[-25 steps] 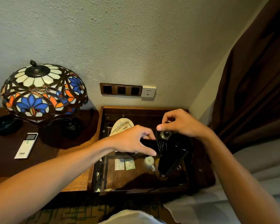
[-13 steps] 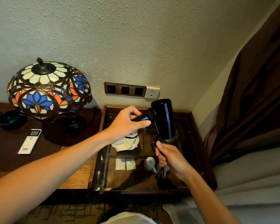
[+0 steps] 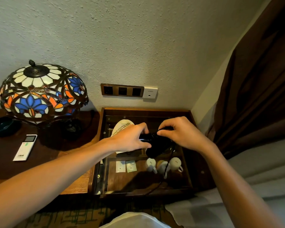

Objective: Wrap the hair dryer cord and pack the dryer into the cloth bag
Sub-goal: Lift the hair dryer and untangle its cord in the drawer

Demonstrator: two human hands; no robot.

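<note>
Head view: left hand (image 3: 130,139) is gripping the hair dryer (image 3: 156,146), right hand (image 3: 179,133) pinching cord (image 3: 167,165) at its far end.

I see a dim, warm room. Wall (image 3: 138,38) is lit best, worktop (image 3: 48,155) v. dark w/ deep shadows. Edges bend; hair dryer (image 3: 156,143) is just black.

Both hands hover over the wooden tray (image 3: 104,145); below them at 6 o'clock, three white cups (image 3: 175,162) and the black cord (image 3: 167,165) block the way, while bare tray floor lies open toward 7 o'clock beyond two sachets (image 3: 126,166)
</note>
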